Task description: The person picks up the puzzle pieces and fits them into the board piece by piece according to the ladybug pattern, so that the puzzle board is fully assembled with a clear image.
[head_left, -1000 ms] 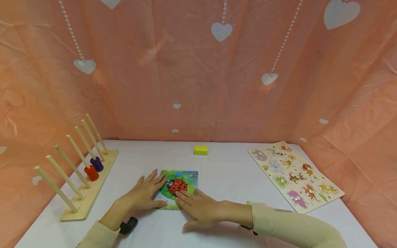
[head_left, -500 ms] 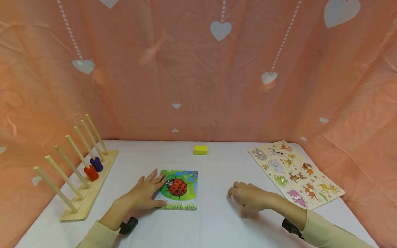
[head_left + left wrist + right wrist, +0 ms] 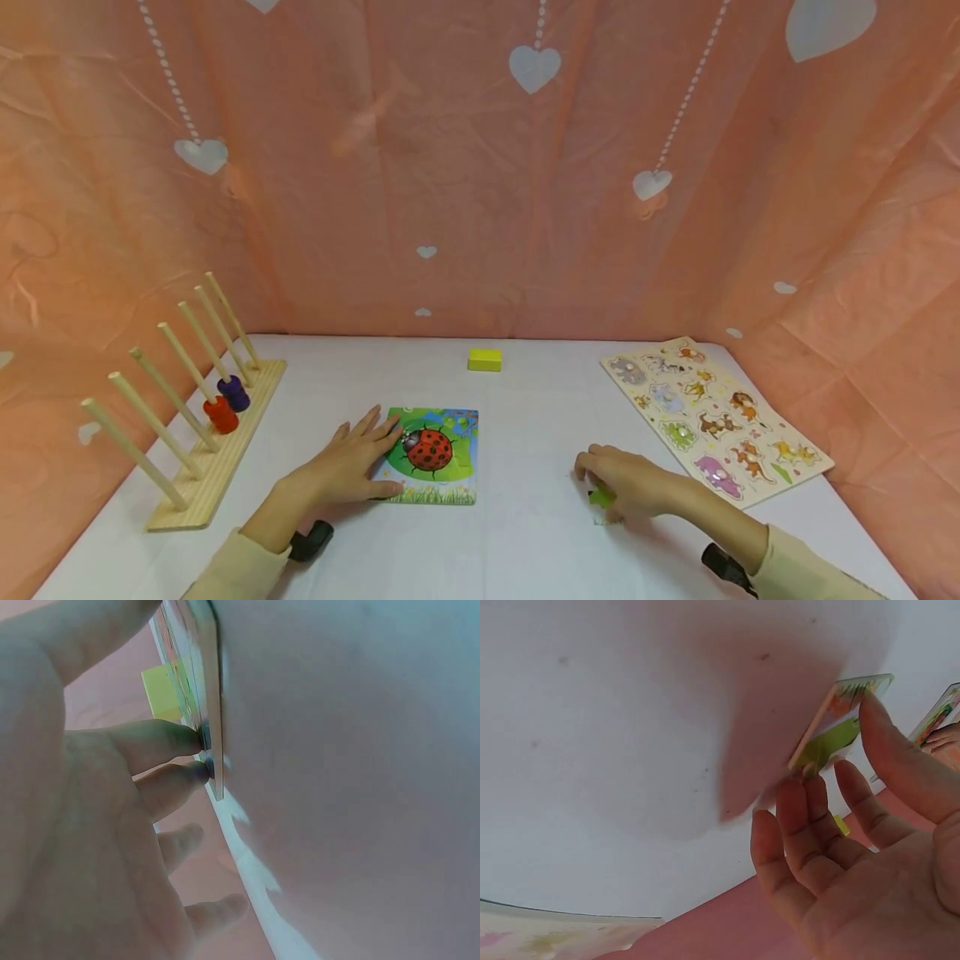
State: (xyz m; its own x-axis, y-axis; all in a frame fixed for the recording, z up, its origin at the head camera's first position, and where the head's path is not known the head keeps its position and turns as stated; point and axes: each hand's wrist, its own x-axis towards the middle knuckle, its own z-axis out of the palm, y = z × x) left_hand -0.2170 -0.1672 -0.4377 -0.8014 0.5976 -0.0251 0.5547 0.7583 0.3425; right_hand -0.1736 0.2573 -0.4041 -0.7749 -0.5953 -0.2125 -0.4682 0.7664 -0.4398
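A square ladybug puzzle (image 3: 431, 450) lies flat, left of the middle of the table. My left hand (image 3: 341, 462) rests on its left side, fingers spread and thumb near the lower left corner. The left wrist view shows fingertips (image 3: 196, 739) at the edge of the puzzle board (image 3: 214, 690). Well to the right, my right hand (image 3: 630, 483) holds a loose puzzle piece (image 3: 602, 498), green and pale with grass along one edge. In the right wrist view its thumb (image 3: 877, 720) is at one end of the piece and curled fingers are at the other.
A wooden peg stand (image 3: 202, 483) with red rings (image 3: 221, 415) and purple rings (image 3: 234, 394) stands at the left. A yellow block (image 3: 484, 360) sits at the back. An animal peg-puzzle board (image 3: 712, 421) lies at the right. A pink curtain (image 3: 480, 208) hangs behind the table.
My right hand has left the ladybug puzzle, moved right, and taken hold of the loose piece there. My left hand has stayed on the puzzle.
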